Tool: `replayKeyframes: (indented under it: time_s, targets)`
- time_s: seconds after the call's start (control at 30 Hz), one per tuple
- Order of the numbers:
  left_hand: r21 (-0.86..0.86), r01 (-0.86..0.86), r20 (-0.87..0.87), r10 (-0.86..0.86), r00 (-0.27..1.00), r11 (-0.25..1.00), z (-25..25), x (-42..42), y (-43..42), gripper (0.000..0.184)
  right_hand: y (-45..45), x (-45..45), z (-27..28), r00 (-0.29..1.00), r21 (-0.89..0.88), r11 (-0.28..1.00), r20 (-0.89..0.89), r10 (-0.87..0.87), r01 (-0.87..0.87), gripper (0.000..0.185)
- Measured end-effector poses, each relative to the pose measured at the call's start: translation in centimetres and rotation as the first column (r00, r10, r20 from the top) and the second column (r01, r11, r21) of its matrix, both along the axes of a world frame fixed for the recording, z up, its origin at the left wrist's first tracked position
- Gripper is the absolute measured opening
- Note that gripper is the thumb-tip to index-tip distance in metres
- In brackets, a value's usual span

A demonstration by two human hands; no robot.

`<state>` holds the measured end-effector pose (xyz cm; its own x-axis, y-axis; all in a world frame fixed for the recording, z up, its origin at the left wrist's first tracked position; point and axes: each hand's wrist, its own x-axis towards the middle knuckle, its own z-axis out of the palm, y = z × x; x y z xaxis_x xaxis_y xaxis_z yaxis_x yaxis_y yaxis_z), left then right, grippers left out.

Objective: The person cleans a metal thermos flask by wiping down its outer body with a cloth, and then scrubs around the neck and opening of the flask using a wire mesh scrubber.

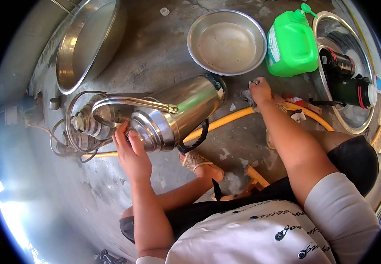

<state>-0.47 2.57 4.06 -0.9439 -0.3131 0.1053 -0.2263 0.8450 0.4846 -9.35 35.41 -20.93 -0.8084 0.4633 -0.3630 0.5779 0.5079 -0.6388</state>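
Observation:
A large shiny metal thermos flask (190, 97) leans sideways in front of me, its shoulder and loop handle toward the left. My left hand (133, 154) grips the flask's stepped top, thumb on the near side and fingers over the edge. To the right of the flask's base, my right hand (261, 90) is closed on a crumpled grey rag (248, 97), apart from the flask. More metal flasks (91, 122) with wire handles stand behind its top, partly hidden.
A shallow steel basin (227, 42) holds cloudy water. Beside it stands a green jug (292, 46) with a pump. A larger basin (89, 44) is at the upper left. Dark bottles (351, 90) lie in a right-hand basin (361, 123). A yellow hose (225, 120) crosses the concrete floor.

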Motion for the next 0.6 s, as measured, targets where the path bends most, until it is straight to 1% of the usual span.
replayKeyframes:
  time_s: [0.03, 0.07, 0.13, 0.17, 0.2, 0.27, 0.3, 0.37, 0.4, 0.43, 0.47, 0.5, 0.57, 0.6]
  targets:
    - [-0.001, -0.008, 0.015, 0.008, 1.000, 1.000, 0.0, 0.0, 0.0, 0.037, 0.5, 0.6, 0.8, 0.991, -0.019, 0.993, 0.059, 0.120, -0.119, 0.034]
    - [0.001, 0.005, 0.019, -0.005, 1.000, 1.000, -0.1, -0.1, 0.0, 0.037, 0.5, 0.6, 1.1, 0.992, -0.017, 0.994, 0.063, 0.107, -0.106, 0.034]
    - [0.008, -0.026, 0.007, 0.026, 1.000, 1.000, -0.3, -0.2, 0.0, 0.037, 0.2, 0.6, 1.6, 0.921, -0.004, 0.956, 0.269, 0.282, -0.292, 0.037]
    - [0.008, -0.043, 0.018, 0.043, 0.999, 0.999, -0.2, -0.2, 0.2, 0.037, 0.1, 0.6, 1.8, 0.895, -0.016, 0.941, 0.305, 0.326, -0.337, 0.041]
    - [0.007, -0.037, 0.022, 0.037, 0.999, 0.999, -0.2, -0.3, 0.3, 0.037, 0.0, 1.0, 1.6, 0.896, -0.018, 0.943, 0.309, 0.320, -0.331, 0.041]
    - [-0.009, -0.046, 0.014, 0.046, 0.999, 0.999, -0.1, -0.4, 0.5, 0.038, -0.4, 1.8, 1.1, 0.936, 0.043, 0.940, 0.120, 0.332, -0.339, 0.035]
    - [-0.008, -0.040, 0.015, 0.040, 0.999, 0.999, -0.1, -0.4, 0.6, 0.038, -0.7, 1.5, 0.8, 0.937, 0.043, 0.942, 0.121, 0.326, -0.333, 0.035]
    - [-0.017, -0.046, -0.003, 0.046, 0.999, 0.999, -0.2, -0.3, 0.6, 0.038, -1.6, 0.6, 0.1, 0.967, -0.132, 0.965, 0.091, 0.239, -0.226, 0.028]
    - [-0.013, -0.044, -0.002, 0.044, 0.999, 0.999, -0.2, -0.3, 0.6, 0.038, -2.3, 0.6, 0.6, 0.967, -0.130, 0.966, 0.093, 0.237, -0.224, 0.028]
    - [-0.020, -0.049, 0.003, 0.049, 0.999, 0.999, -0.2, -0.3, 0.7, 0.038, -3.4, 0.9, 1.6, 0.962, -0.153, 0.951, -0.071, 0.262, -0.270, 0.027]
    - [-0.028, -0.056, 0.008, 0.056, 0.998, 0.998, -0.2, -0.3, 0.6, 0.038, -4.4, 1.1, 2.6, 0.932, -0.170, 0.932, -0.234, 0.277, -0.320, 0.026]
    - [-0.030, -0.057, 0.010, 0.057, 0.998, 0.998, -0.2, -0.2, 0.6, 0.038, -5.4, 1.3, 3.3, 0.932, -0.172, 0.931, -0.233, 0.279, -0.321, 0.026]
    - [-0.031, -0.068, 0.005, 0.069, 0.998, 0.997, -0.3, -0.2, 0.6, 0.039, -6.8, 1.7, 4.3, 0.878, -0.158, 0.918, -0.386, 0.283, -0.365, 0.026]
    - [-0.031, -0.071, 0.007, 0.071, 0.997, 0.997, -0.3, -0.2, 0.6, 0.039, -7.2, 2.1, 4.5, 0.878, -0.159, 0.917, -0.384, 0.285, -0.367, 0.026]
